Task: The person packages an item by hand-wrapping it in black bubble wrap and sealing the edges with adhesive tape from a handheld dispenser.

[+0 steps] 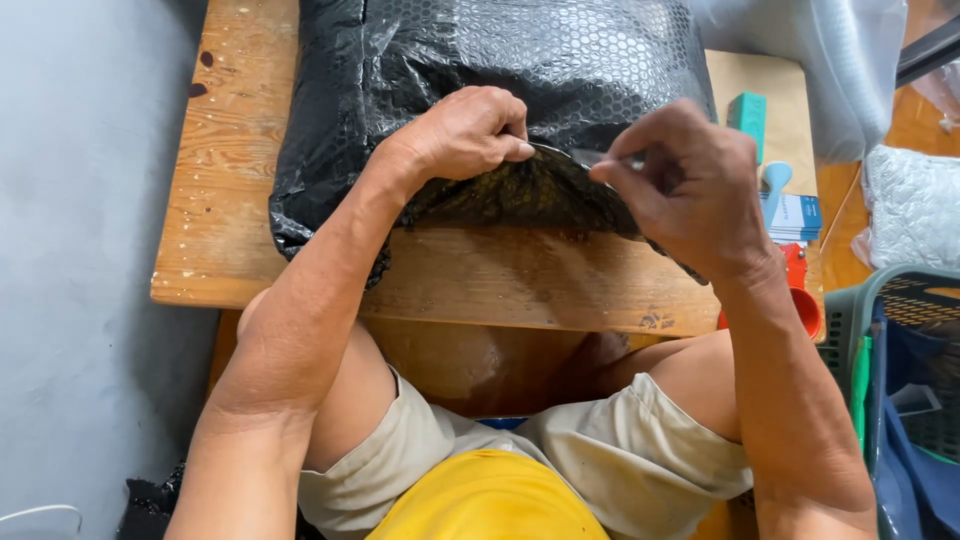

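Carefully, we pinch the black bubble-wrap parcel (500,70) flap with our left hand (470,130) while our right hand (685,180) grips its edge; yanking could tear it.

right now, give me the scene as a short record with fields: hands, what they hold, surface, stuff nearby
left hand: grips near edge of black bubble-wrap parcel
right hand: pinches the same edge, fingers closed on the wrap
parcel: lies on wooden table, near edge lifted
right of parcel: brown envelope, teal box
far right: green basket, clear bubble wrap
person: seated, beige shorts
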